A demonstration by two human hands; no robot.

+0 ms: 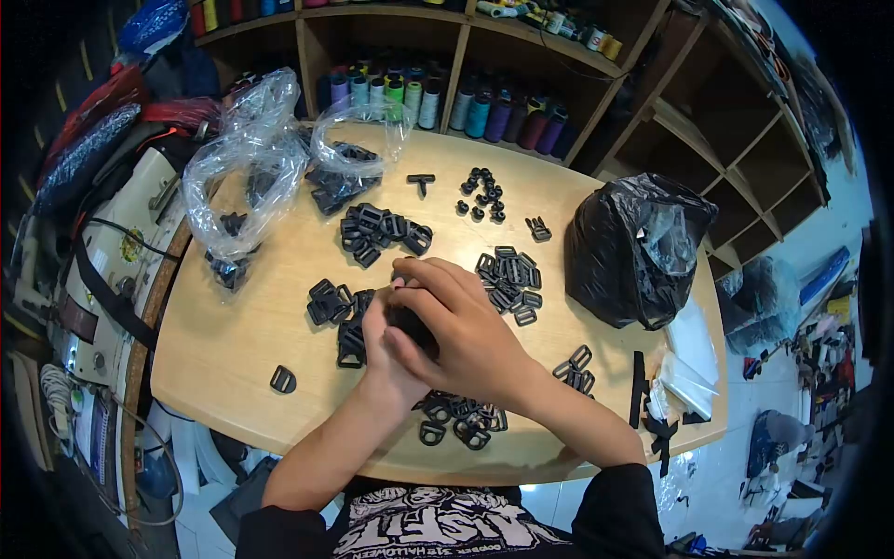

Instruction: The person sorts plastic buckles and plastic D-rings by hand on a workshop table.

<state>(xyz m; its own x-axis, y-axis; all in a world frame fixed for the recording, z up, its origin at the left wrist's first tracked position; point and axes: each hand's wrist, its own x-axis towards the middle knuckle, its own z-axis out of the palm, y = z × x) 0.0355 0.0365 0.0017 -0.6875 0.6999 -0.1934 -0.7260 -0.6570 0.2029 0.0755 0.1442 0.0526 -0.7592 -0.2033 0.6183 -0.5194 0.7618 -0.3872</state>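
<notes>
Above the middle of the table, my left hand and my right hand are cupped together with fingers curled. Something dark shows between the palms, too hidden to name. Left of them lies a pile of black buckles, partly covered by my left hand. Behind my hands is another heap of black buckles. Black strap sliders lie to the right of my right hand. Below my wrists sit several black D-shaped rings. A single D-shaped piece lies apart at the left.
A black plastic bag stands at the right. Clear plastic bags are at the back left. Small black cord stops, a T-shaped piece and more sliders lie on the table. Thread spools fill the shelf behind.
</notes>
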